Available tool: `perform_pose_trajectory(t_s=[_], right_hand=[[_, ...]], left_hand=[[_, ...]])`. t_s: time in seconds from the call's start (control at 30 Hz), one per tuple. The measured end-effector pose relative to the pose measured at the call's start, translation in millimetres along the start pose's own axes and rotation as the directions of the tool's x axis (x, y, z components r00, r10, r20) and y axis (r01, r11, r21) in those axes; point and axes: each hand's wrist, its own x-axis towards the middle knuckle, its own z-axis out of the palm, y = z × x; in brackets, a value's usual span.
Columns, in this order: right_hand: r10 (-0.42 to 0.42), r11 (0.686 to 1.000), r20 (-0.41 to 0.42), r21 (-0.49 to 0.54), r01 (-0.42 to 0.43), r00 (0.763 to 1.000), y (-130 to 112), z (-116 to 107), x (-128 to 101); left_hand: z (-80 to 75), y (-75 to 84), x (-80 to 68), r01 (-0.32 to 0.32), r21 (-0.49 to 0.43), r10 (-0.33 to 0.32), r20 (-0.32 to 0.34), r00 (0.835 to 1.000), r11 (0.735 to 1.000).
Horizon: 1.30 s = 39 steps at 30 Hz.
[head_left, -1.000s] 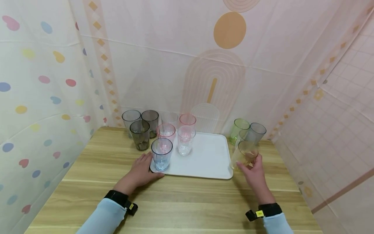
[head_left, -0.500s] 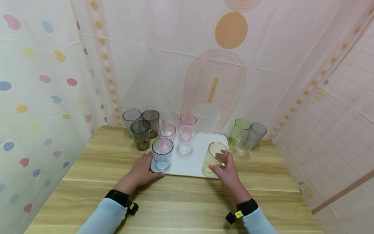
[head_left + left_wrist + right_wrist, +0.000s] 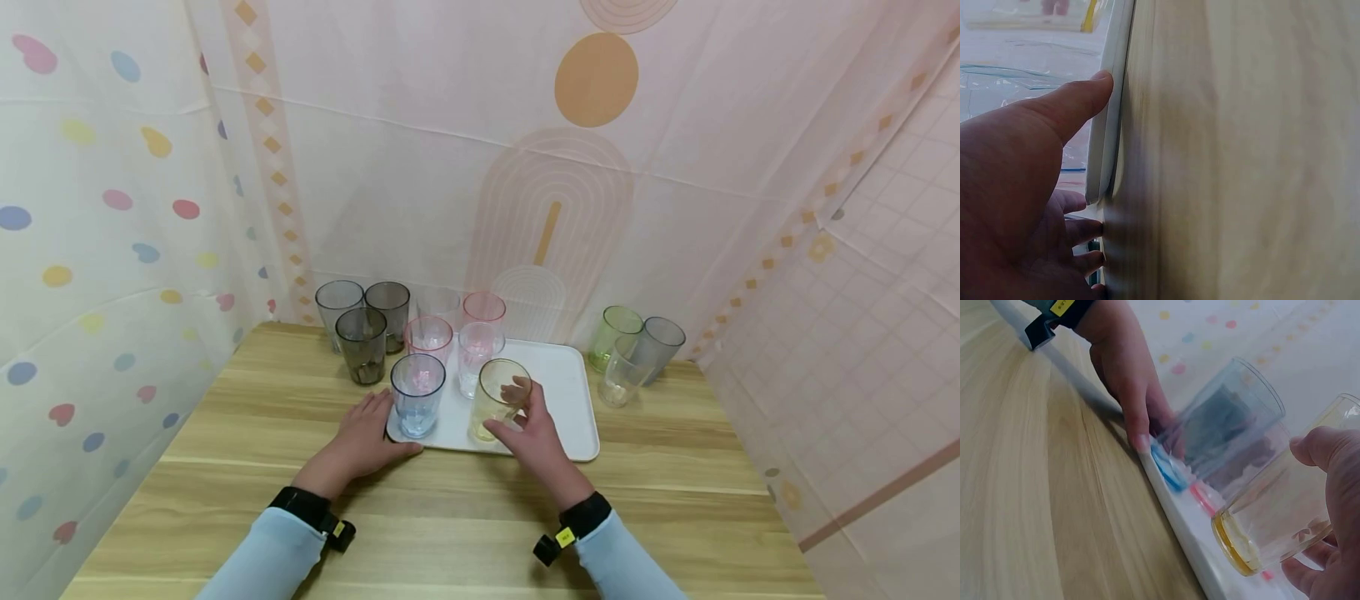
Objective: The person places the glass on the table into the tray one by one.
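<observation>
My right hand (image 3: 536, 429) grips a clear yellow-tinted glass (image 3: 491, 408) between thumb and fingers, over the front of the white tray (image 3: 562, 400). In the right wrist view the amber base of that glass (image 3: 1235, 544) appears just above the tray; whether it touches is hard to tell. Left of it, a blue-tinted glass (image 3: 417, 408) stands on the tray's front left corner. My left hand (image 3: 363, 437) rests against that corner, fingers extended along the side and thumb on the front edge (image 3: 1110, 125). A clear glass (image 3: 468, 375) and pink glasses (image 3: 429, 333) stand behind on the tray.
Several dark grey glasses (image 3: 362, 354) stand left of the tray on the wooden table (image 3: 450, 525). To its right are a green glass (image 3: 611, 342), a clear glass (image 3: 618, 383) and a grey-blue glass (image 3: 666, 342). A patterned curtain (image 3: 405, 192) closes off the back.
My right hand has carried the yellow glass leftward from the tray's right side to near the blue glass. The left hand has stayed at the tray's corner.
</observation>
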Motion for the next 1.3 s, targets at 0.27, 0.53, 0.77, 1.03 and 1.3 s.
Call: perform_pose_trajectory(t_s=[0.27, 0.53, 0.77, 1.03, 1.3], right_hand=[[-0.022, 1.0, 0.032, -0.007, 0.022, 0.999, -4.4, 14.4, 9.6], [-0.006, 0.999, 0.056, -0.033, 0.008, 0.998, 4.1, 23.7, 12.6], [0.009, 1.0, 0.06, -0.022, -0.008, 0.998, 9.3, 27.0, 13.2], [-0.002, 0.999, 0.06, -0.047, 0.005, 0.998, 11.1, 28.1, 15.4], [0.036, 0.995, 0.065, -0.094, -0.03, 0.997, 8.5, 27.7, 14.4]], left_hand=[[-0.5, 0.7, -1.3, -0.012, -0.004, 0.012, -0.003, 1.0, 1.0], [-0.4, 2.7, 0.1, 0.0, 0.012, 0.0, 0.005, 1.0, 1.0], [-2.6, 3.0, 0.1, 0.005, 0.016, -0.005, 0.014, 1.0, 1.0], [-1.2, -0.1, 2.0, -0.003, 0.028, 0.003, 0.004, 1.0, 1.0], [-0.7, 1.2, 1.4, 0.009, 0.022, -0.009, 0.011, 1.0, 1.0]])
